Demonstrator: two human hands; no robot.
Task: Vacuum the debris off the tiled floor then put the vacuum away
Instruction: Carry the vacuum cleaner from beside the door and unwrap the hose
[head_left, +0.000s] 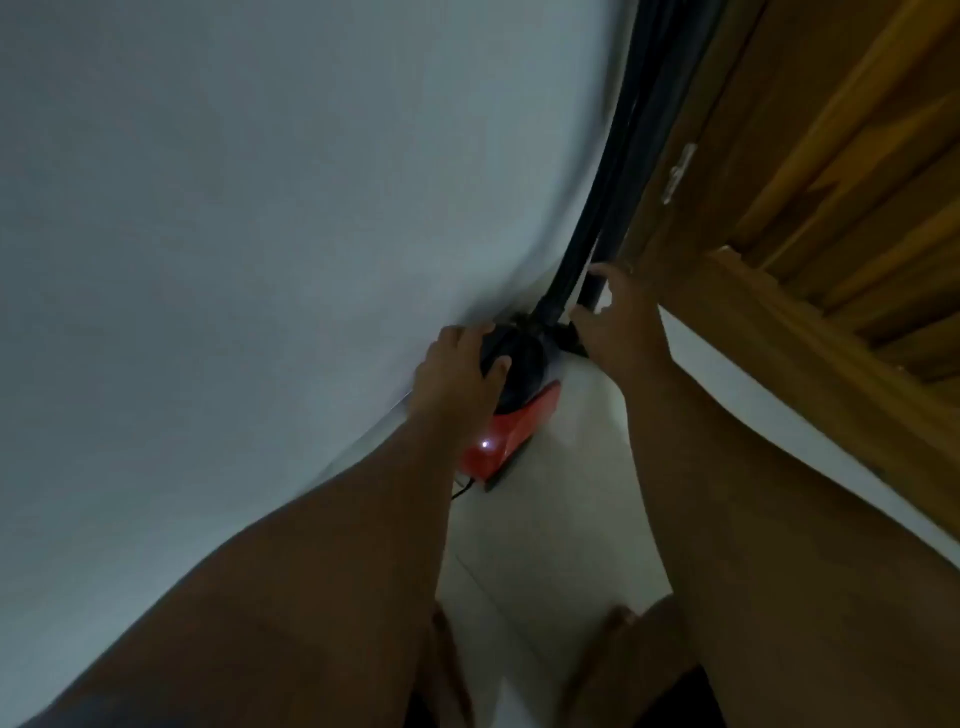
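Note:
A red and black vacuum cleaner sits on the white tiled floor in a narrow corner, against the grey wall. Its black hose and tube stand upright along the wall's edge beside a wooden door. My left hand rests on the vacuum's black top with fingers curled over it. My right hand is at the base of the black tube, fingers spread and touching it. A small light glows on the red body.
A grey wall fills the left side. A wooden door with a metal hinge stands on the right. A thin black cord trails from the vacuum's rear. My bare feet show at the bottom.

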